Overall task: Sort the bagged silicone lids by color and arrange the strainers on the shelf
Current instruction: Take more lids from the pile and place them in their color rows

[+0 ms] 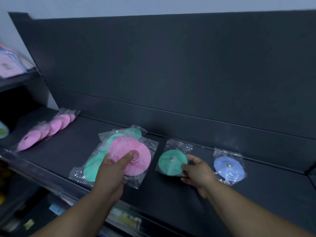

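On the dark shelf (171, 194) my left hand (111, 170) pinches a bagged pink lid (136, 151), thumb on top near its centre. That lid lies over a pile of bagged green lids (93, 168). To the right, my right hand (198, 171) grips the right edge of a single bagged green lid (171, 161). A bagged blue lid (228, 168) lies alone further right. A row of bagged pink lids (49, 129) overlaps along the shelf's far left. No strainers are in view.
A dark back panel (171, 74) rises behind the shelf. At the upper left another shelf carries pale bagged goods (8, 64). Blurred packages (126, 218) sit on the level below the front edge.
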